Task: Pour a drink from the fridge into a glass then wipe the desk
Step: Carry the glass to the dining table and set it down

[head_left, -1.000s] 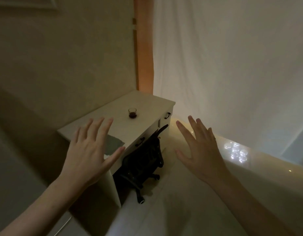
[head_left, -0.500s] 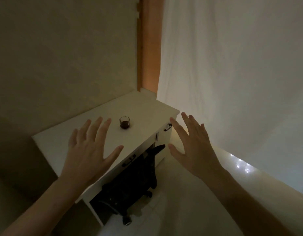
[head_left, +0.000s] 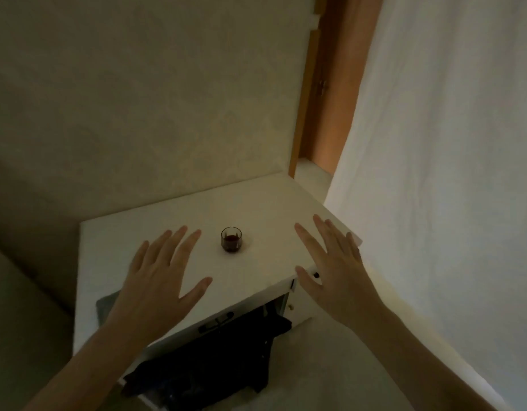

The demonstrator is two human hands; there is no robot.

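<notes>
We see the grey cloth (head_left: 103, 307) on the counter (head_left: 256, 203) mostly hidden beneath our left forearm; the dark chair (head_left: 220, 360) under the counter is too dim to make out.

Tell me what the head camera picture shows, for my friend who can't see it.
Two bare, empty hands, the left hand and the right hand, are spread open over a white desk. A small glass of dark drink stands upright on the desk between them. A grey cloth lies by the left wrist, and a black chair is tucked underneath.
</notes>
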